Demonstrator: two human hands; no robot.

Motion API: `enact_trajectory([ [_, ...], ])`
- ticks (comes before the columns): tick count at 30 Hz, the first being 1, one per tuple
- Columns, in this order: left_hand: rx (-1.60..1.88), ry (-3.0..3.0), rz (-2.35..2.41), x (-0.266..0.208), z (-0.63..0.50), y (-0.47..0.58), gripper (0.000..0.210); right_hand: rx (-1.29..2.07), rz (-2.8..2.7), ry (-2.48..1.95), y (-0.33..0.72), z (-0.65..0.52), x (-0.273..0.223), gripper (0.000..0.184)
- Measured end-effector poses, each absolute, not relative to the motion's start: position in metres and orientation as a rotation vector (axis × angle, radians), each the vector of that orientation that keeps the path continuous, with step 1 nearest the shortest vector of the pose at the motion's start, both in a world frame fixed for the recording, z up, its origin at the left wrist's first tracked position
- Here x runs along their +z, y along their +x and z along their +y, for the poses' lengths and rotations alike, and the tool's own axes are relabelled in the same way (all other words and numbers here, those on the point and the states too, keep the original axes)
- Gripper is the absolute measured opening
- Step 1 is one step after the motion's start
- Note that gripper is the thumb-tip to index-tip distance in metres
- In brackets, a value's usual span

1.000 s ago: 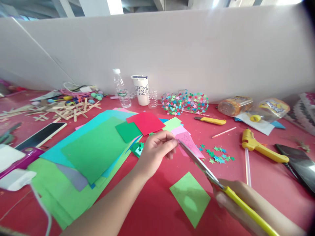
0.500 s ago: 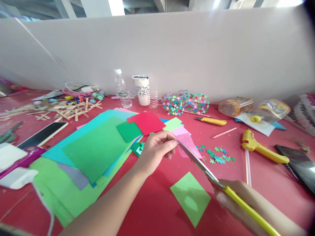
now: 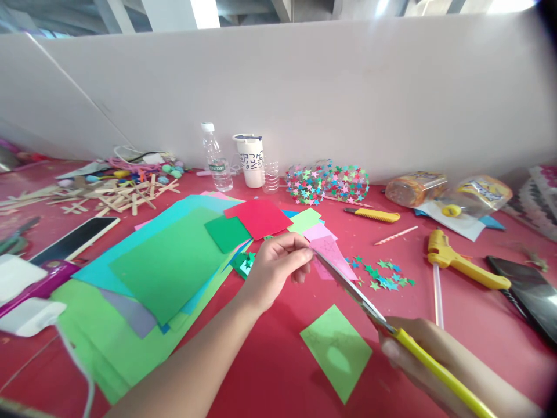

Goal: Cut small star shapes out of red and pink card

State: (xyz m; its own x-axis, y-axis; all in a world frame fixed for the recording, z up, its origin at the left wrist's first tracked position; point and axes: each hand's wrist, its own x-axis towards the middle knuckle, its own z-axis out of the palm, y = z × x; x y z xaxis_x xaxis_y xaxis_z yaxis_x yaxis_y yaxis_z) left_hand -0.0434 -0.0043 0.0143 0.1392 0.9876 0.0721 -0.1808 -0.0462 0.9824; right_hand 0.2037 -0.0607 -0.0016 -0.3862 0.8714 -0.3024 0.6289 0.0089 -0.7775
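My right hand (image 3: 413, 342) is closed around yellow-handled scissors (image 3: 435, 366), whose blades point up and left. Their tips reach the fingertips of my left hand (image 3: 285, 258), which is pinched; whatever lies between its thumb and finger is too small to make out. Beneath the blades rests a green paper square (image 3: 337, 354), partly in shadow. Beyond them lies a pink paper piece (image 3: 331, 252) with a star drawn on it. Small green and blue paper stars (image 3: 387, 276) are scattered to its right.
Coloured paper sheets (image 3: 169, 261) spread at left near a phone (image 3: 76, 238) and wooden sticks (image 3: 130, 194). A bottle (image 3: 216, 159), a cup (image 3: 251, 162) and star-covered plastic (image 3: 326, 183) stand behind. At right lie a utility knife (image 3: 376, 215) and a glue gun (image 3: 465, 264).
Both hands and the scissors hold almost the same pose. Only a very slight shift of the whole view shows.
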Motion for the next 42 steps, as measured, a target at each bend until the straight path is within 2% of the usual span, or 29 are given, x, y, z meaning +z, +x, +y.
enact_trajectory([
  [13, 1.302, 1.212, 1.002, 0.013, -0.005, -0.041, 0.013, 1.557, -1.709, -1.590, 0.190, -0.069, 0.023, 0.077],
  [42, 1.189, 1.130, 0.999, 0.012, -0.008, -0.036, 0.019, 1.573, -1.820, -1.579, 0.204, -0.061, 0.012, 0.074],
])
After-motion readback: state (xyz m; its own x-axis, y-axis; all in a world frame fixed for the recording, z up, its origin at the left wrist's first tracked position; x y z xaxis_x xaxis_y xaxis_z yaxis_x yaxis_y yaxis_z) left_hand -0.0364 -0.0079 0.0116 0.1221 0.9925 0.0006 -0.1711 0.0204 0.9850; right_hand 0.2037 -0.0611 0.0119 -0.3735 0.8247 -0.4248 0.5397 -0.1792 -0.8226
